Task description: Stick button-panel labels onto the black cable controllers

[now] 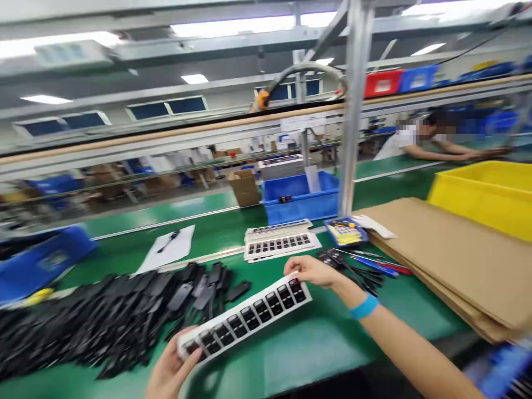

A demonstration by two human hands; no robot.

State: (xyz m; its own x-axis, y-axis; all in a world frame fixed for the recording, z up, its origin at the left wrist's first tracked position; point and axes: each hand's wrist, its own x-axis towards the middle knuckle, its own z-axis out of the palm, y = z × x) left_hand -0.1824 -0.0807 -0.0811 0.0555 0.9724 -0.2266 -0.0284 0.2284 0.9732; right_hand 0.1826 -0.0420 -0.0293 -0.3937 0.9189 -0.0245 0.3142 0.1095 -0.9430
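Note:
A white strip of black stickers [249,318] is stretched at a slant between my two hands, above the green table. My left hand [173,363] grips its lower left end, with the thumb on top. At the upper right end my right hand [310,270] pinches the strip's edge; a blue band circles that wrist. Left of the strip lies a wide heap of black cabled parts [137,310]. Beyond it rests a stack of similar sticker sheets [282,245]. Fine print on the stickers is blurred.
Pens [378,267] and more black parts lie right of my right hand. Flat cardboard [449,249] and a yellow bin [490,191] fill the right side. A blue bin [301,208] stands behind a metal post [353,122]. Another person [415,138] leans over a bench.

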